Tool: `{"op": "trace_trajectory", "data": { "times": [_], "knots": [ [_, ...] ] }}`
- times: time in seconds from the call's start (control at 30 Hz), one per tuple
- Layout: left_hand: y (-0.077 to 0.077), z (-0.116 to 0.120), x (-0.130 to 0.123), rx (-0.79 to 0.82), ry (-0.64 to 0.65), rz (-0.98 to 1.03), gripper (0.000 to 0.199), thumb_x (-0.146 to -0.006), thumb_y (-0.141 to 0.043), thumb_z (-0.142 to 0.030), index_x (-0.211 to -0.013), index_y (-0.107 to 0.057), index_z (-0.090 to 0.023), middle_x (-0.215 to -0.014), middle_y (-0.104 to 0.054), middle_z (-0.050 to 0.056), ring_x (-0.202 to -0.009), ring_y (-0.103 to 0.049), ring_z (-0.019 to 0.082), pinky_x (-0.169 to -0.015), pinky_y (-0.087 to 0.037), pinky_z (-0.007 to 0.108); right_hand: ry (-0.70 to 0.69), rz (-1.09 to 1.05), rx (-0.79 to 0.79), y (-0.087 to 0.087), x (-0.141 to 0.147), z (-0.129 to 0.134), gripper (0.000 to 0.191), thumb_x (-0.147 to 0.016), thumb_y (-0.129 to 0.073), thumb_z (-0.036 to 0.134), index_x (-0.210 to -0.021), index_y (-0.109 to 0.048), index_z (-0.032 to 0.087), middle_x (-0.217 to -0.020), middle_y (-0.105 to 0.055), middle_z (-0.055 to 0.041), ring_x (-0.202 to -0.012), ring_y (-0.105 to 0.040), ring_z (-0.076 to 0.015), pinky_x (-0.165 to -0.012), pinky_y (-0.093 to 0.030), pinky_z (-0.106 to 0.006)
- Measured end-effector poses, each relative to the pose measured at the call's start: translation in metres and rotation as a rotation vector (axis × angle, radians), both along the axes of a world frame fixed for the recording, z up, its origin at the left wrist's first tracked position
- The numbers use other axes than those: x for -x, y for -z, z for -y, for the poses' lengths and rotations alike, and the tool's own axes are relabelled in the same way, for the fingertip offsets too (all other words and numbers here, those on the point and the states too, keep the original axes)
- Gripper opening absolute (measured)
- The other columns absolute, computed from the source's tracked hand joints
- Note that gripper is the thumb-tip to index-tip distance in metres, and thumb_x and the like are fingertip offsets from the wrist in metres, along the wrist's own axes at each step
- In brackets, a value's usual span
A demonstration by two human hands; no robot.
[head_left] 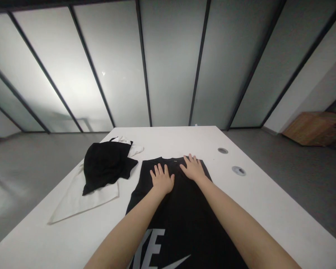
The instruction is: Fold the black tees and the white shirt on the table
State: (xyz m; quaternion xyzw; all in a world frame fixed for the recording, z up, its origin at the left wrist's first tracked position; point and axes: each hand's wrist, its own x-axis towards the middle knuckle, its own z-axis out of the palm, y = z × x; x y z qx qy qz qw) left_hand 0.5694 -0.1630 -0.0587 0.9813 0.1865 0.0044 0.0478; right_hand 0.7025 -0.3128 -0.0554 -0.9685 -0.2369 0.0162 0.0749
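Observation:
A black T-shirt (182, 220) with large grey lettering and a swoosh lies spread flat on the white table (58, 231), collar end away from me. My left hand (162, 179) rests palm down on the shirt's upper chest, fingers apart and holding nothing. My right hand (193, 168) presses flat near the collar in the same way. To the left of the shirt, a crumpled black garment (106, 166) sits on top of a white garment (84, 198), whose far end pokes out behind it.
The table carries several round metal grommets, such as one (238, 170), at its right side. Grey floor surrounds the table. Frosted glass panels with dark frames stand beyond it, and a wooden crate (316, 129) sits at the far right.

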Motion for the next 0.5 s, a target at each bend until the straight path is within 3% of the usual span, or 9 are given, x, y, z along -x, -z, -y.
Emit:
{"op": "trace_trajectory", "data": {
  "times": [0.17, 0.33, 0.5],
  "knots": [
    [-0.002, -0.008, -0.012, 0.019, -0.004, 0.002, 0.081, -0.104, -0.027, -0.062, -0.169, -0.03, -0.013, -0.174, -0.024, 0.023, -0.161, -0.019, 0.046, -0.125, -0.018, 0.07, 0.013, 0.111, -0.046, -0.007, -0.005, -0.003, 0.064, -0.106, -0.043, 0.046, -0.162, -0.044, 0.015, -0.174, -0.029, -0.0178, -0.16, -0.025, -0.0383, -0.128, -0.016, -0.054],
    [-0.004, -0.017, -0.025, 0.034, -0.038, -0.001, 0.082, -0.104, -0.026, -0.063, -0.169, -0.029, -0.014, -0.175, -0.022, 0.022, -0.161, -0.017, 0.045, -0.125, -0.017, 0.07, -0.091, 0.225, -0.154, -0.017, 0.01, -0.01, 0.05, -0.107, -0.037, 0.037, -0.148, -0.062, 0.023, -0.169, -0.042, -0.0092, -0.157, -0.032, -0.0313, -0.129, -0.015, -0.051],
    [-0.004, -0.03, -0.039, 0.041, -0.037, -0.002, 0.084, -0.103, -0.026, -0.064, -0.169, -0.029, -0.013, -0.175, -0.021, 0.023, -0.162, -0.016, 0.045, -0.125, -0.016, 0.07, -0.018, 0.11, -0.103, -0.021, 0.037, -0.014, 0.06, -0.105, -0.04, 0.049, -0.158, -0.052, 0.022, -0.172, -0.036, -0.0122, -0.158, -0.027, -0.0405, -0.127, -0.014, -0.058]
  ]
}}
